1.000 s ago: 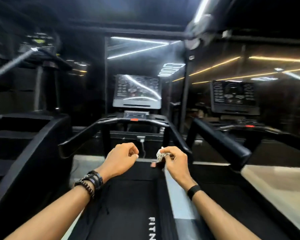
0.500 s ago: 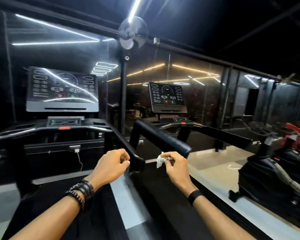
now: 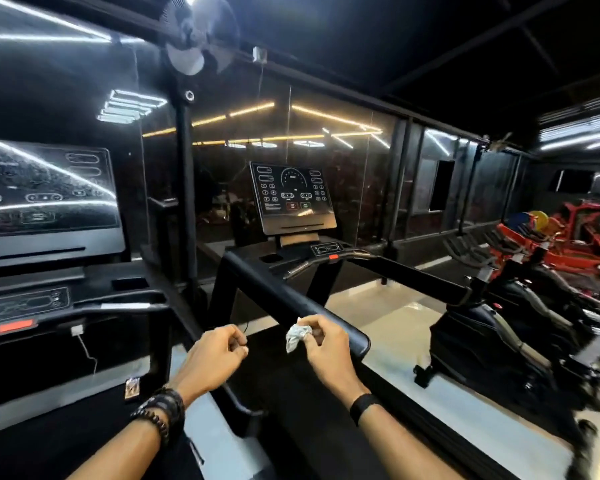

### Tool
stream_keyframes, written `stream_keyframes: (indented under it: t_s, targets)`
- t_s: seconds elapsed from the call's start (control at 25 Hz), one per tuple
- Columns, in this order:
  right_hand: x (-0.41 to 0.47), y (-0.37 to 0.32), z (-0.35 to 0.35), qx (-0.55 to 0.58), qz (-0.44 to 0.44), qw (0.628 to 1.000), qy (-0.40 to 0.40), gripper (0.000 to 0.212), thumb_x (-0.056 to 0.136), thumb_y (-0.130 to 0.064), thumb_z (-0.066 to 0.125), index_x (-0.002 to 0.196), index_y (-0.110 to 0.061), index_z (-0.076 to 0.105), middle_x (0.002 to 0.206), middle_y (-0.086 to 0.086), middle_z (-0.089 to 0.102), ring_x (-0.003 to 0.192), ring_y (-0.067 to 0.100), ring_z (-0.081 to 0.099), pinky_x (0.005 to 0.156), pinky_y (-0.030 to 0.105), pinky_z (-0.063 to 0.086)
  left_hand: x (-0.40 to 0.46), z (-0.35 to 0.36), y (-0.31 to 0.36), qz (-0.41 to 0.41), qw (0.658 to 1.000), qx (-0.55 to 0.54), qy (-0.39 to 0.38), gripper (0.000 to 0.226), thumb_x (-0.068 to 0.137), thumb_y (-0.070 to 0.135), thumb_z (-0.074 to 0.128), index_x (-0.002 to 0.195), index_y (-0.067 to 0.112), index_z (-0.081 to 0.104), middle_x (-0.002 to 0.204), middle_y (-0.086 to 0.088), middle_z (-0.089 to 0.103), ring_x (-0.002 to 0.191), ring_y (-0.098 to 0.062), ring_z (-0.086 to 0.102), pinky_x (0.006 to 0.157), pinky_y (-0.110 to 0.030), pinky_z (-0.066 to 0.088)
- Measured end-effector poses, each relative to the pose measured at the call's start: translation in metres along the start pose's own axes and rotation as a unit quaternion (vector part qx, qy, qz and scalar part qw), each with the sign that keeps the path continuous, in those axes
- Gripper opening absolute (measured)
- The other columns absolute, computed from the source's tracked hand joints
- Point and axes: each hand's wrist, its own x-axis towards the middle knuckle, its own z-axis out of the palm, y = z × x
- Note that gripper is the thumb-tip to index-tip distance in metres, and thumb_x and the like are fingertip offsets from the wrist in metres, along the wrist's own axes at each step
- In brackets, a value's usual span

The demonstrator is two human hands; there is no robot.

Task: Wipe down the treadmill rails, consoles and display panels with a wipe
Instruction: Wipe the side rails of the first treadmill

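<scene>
1. the right hand pinches a crumpled wipe just in front of the black treadmill rail.
2. the left hand hangs beside it, fingers curled, holding nothing.

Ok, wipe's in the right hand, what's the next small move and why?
Probably lower the right hand so the wipe meets the near end of the black rail just behind it. The wipe is pinched and held just off that rail, while the left hand grips nothing.
</scene>
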Motion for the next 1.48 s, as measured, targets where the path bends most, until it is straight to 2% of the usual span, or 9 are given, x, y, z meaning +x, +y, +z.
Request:
stream_keyframes:
  t_s: [0.16,0.4,0.52,0.8,0.92,1.04,1.2,1.36,1.48]
  targets:
    - [0.008,-0.012,0.016,0.000,0.060,0.998,0.001,0.025,0.089,0.005,0.060,0.095,-0.016,0.072,0.088,-0.008,0.074,0.083,0.002,0.069,0.075,0.014,0.051,0.020,-0.005,-0.003,0.000,0.999,-0.013,-0.044,0.005,0.087,0.027,0.069,0.089,0.028,0.065,0.084,0.012,0.068,0.085,-0.009,0.064,0.082,-0.032,0.051]
    - [0.022,-0.004,0.075,-0.035,0.125,0.992,0.013,0.020,0.087,0.006,0.063,0.091,-0.010,0.075,0.089,-0.007,0.074,0.080,-0.006,0.067,0.072,0.006,0.045,0.065,-0.001,-0.047,0.027,0.992,-0.003,-0.125,0.004,0.088,0.025,0.065,0.090,0.028,0.062,0.079,0.012,0.066,0.082,-0.011,0.064,0.077,-0.031,0.051]
    - [0.028,0.003,0.100,-0.051,0.170,0.983,0.041,0.026,0.087,0.005,0.062,0.088,-0.017,0.074,0.089,-0.008,0.074,0.083,-0.004,0.067,0.074,0.009,0.048,0.094,0.007,-0.076,0.044,0.985,-0.004,-0.165,0.003,0.088,0.028,0.064,0.089,0.029,0.062,0.079,0.013,0.066,0.081,-0.007,0.063,0.071,-0.028,0.047]
    - [0.016,0.018,0.134,-0.118,0.285,0.950,0.052,0.035,0.088,0.005,0.060,0.074,-0.025,0.070,0.082,-0.009,0.072,0.078,-0.002,0.069,0.070,0.012,0.050,0.142,0.044,-0.126,0.102,0.963,-0.001,-0.248,0.004,0.088,0.031,0.064,0.091,0.028,0.063,0.081,0.013,0.066,0.082,-0.004,0.064,0.077,-0.025,0.050]
    - [0.004,0.026,0.139,-0.137,0.329,0.934,0.016,0.033,0.088,0.008,0.055,0.069,-0.015,0.069,0.072,-0.012,0.065,0.068,-0.010,0.064,0.067,0.008,0.047,0.154,0.069,-0.137,0.133,0.954,0.018,-0.270,0.002,0.089,0.029,0.062,0.090,0.031,0.060,0.083,0.014,0.064,0.089,-0.006,0.062,0.081,-0.026,0.048]
    - [-0.004,0.049,0.144,-0.147,0.370,0.916,-0.041,0.027,0.085,0.004,0.049,0.072,-0.003,0.071,0.076,-0.005,0.067,0.068,-0.002,0.065,0.074,0.015,0.051,0.172,0.096,-0.146,0.193,0.936,0.058,-0.288,0.005,0.092,0.031,0.057,0.093,0.034,0.053,0.093,0.014,0.061,0.101,-0.007,0.056,0.088,-0.026,0.042]
    - [-0.014,0.085,0.154,-0.193,0.384,0.898,-0.090,0.026,0.087,-0.007,0.050,0.084,-0.022,0.070,0.099,0.003,0.069,0.084,0.008,0.065,0.069,0.014,0.048,0.175,0.126,-0.168,0.238,0.908,0.123,-0.321,0.005,0.093,0.036,0.049,0.091,0.036,0.054,0.093,0.015,0.058,0.101,-0.008,0.055,0.092,-0.028,0.041]
    - [-0.006,0.105,0.173,-0.198,0.374,0.899,-0.111,0.024,0.092,-0.002,0.052,0.094,-0.008,0.076,0.100,0.004,0.070,0.090,0.011,0.065,0.078,0.018,0.050,0.171,0.151,-0.192,0.321,0.883,0.198,-0.281,0.029,0.083,0.042,0.042,0.074,0.030,0.066,0.075,0.013,0.058,0.075,-0.013,0.059,0.068,-0.035,0.050]
    - [-0.004,0.104,0.178,-0.182,0.360,0.909,-0.106,0.021,0.094,-0.003,0.056,0.098,-0.007,0.077,0.100,0.001,0.067,0.095,0.012,0.064,0.079,0.009,0.041,0.178,0.155,-0.191,0.368,0.862,0.215,-0.275,0.030,0.086,0.043,0.042,0.078,0.028,0.066,0.078,0.009,0.058,0.076,-0.017,0.058,0.068,-0.039,0.050]
